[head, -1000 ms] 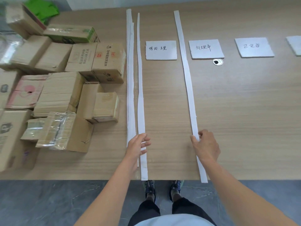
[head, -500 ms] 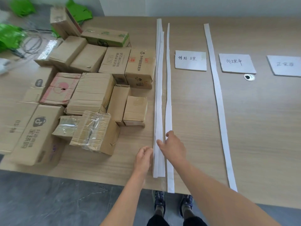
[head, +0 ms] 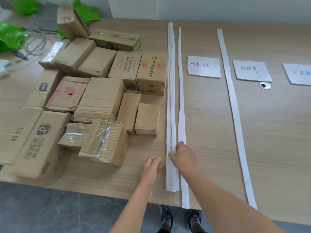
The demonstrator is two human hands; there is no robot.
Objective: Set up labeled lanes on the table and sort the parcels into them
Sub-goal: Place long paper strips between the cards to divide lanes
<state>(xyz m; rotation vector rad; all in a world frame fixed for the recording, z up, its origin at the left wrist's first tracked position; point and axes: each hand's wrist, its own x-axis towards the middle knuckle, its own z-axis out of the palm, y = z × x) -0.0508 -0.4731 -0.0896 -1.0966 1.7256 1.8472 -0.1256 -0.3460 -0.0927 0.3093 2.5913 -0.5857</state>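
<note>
I see my right hand (head: 183, 157) pinching the strip bundle (head: 170, 98); my left hand (head: 151, 167) hovers loose and empty just left of it, closed boxes (head: 101, 98) farther left, contents hidden

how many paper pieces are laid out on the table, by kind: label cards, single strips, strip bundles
label cards: 3 (the rightmost is cut off by the frame edge)
single strips: 2
strip bundle: 1 (strips inside overlap, number unclear)
total: 6
</note>
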